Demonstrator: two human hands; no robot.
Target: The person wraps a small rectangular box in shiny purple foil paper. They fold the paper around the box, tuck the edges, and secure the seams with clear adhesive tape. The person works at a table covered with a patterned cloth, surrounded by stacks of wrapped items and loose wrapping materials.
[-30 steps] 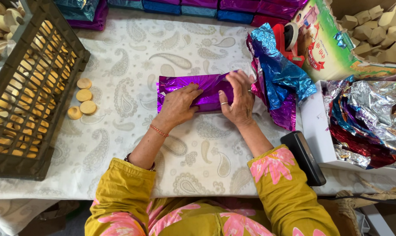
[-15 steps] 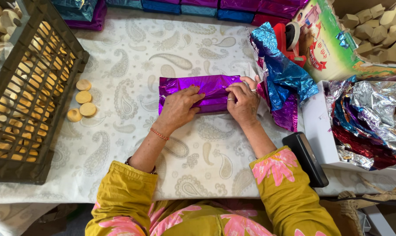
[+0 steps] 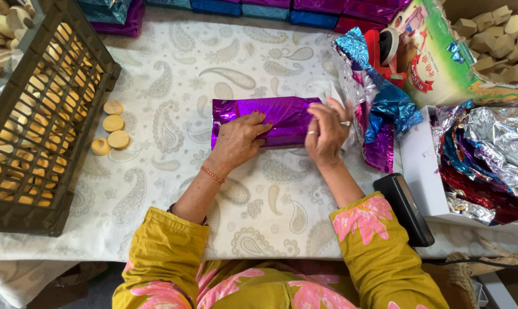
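A white tablecloth with a grey paisley pattern [image 3: 173, 68] covers the table, and the work is done in its middle. There lies a long packet in purple foil [image 3: 270, 117], flat on the cloth, its long side running from 9 to 3 o'clock.

The left hand [image 3: 236, 143] rests on the near edge of the packet with fingers spread and pressed flat, so it seems to hold the foil down and keep the packet from sliding. The right hand [image 3: 326, 134] is at the 3 o'clock end, fingers bent around the foil there as if it pinches or folds the end flap. Neither hand is closed into a fist; both press on the foil.

At 9 o'clock of the packet, 4 round wooden discs [image 3: 111, 133] lie apart from it, and further left is a dark plastic crate [image 3: 30, 126] full of such discs. At 3 o'clock, loose foil sheets in blue and purple [image 3: 385, 109] almost touch the right hand, so room is tight on that side. A black flat device [image 3: 405, 209] lies at 5 o'clock near the table edge. Wrapped packets [image 3: 305, 8] line the far edge at 12 o'clock. Free cloth remains mostly toward 6 and 9 o'clock.
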